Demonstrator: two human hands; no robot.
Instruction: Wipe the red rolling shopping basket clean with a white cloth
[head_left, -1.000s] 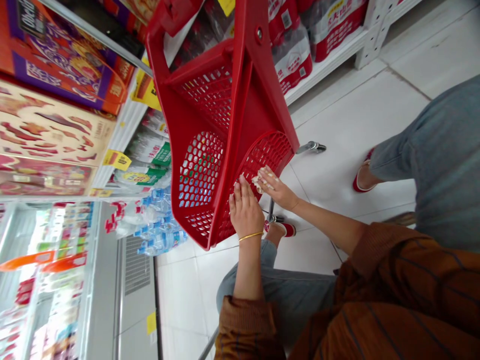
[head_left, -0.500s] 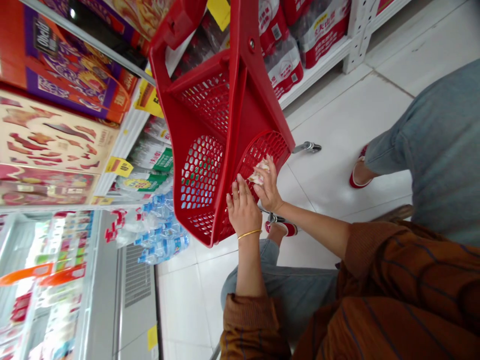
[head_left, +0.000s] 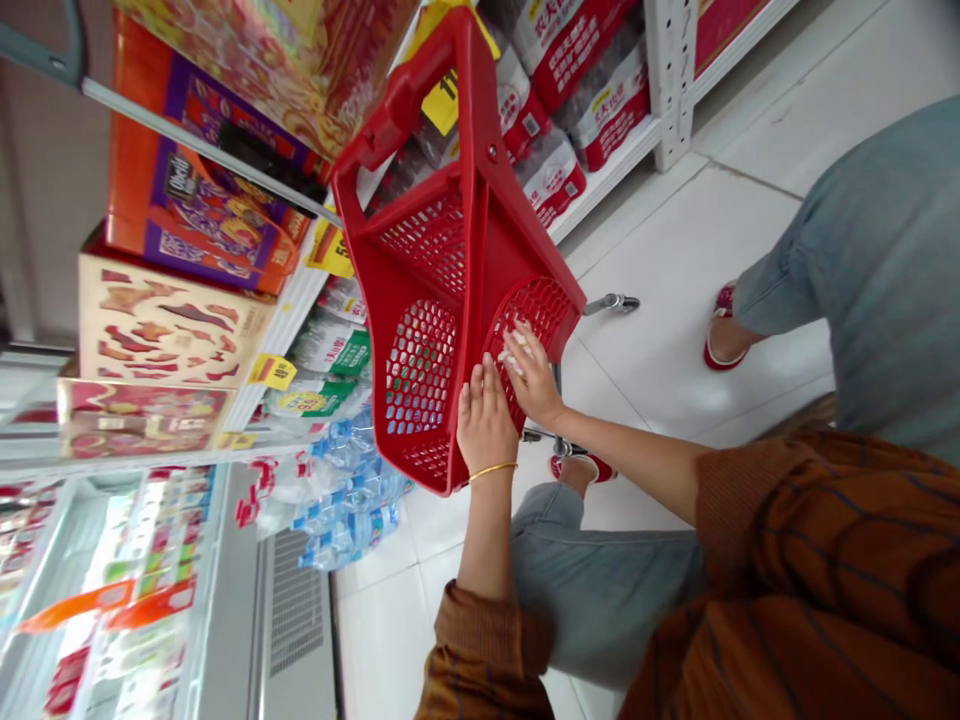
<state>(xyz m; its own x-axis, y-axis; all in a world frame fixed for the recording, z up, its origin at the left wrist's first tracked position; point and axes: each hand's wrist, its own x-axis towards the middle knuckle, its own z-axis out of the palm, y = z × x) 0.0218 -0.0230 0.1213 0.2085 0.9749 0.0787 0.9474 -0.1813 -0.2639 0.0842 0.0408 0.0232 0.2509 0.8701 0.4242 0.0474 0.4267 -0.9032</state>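
- The red plastic shopping cart (head_left: 517, 240) stands tilted across the middle of the view, just in front of the person, with honeycomb holes in its sides.
- A crumpled soft white wad (head_left: 517, 345), cloth or paper cannot be told, lies against the cart's outer mesh.
- The right hand (head_left: 532, 378) holds the wad in lightly bent fingers; they spread over it, probably to keep it flat on the holes.
- The left hand (head_left: 487, 420), with a thin gold-coloured bangle (head_left: 493, 470) at the wrist, lies just beside it, fingers straight, together and gripping nothing, perhaps steadying the panel.
- Beyond the cart, a white metal shelf (head_left: 671, 100) bears red-labelled bottle packs (head_left: 615, 110); whether the cart touches it cannot be told, so room looks tightest there.
- Clear blue-tinted bottles (head_left: 352, 500) stand near the cart's lower end.
- Pale floor tiles (head_left: 630, 365) spread between the metal caster (head_left: 621, 303) and the red-and-white shoe (head_left: 724, 345), giving the right arm space on that side.
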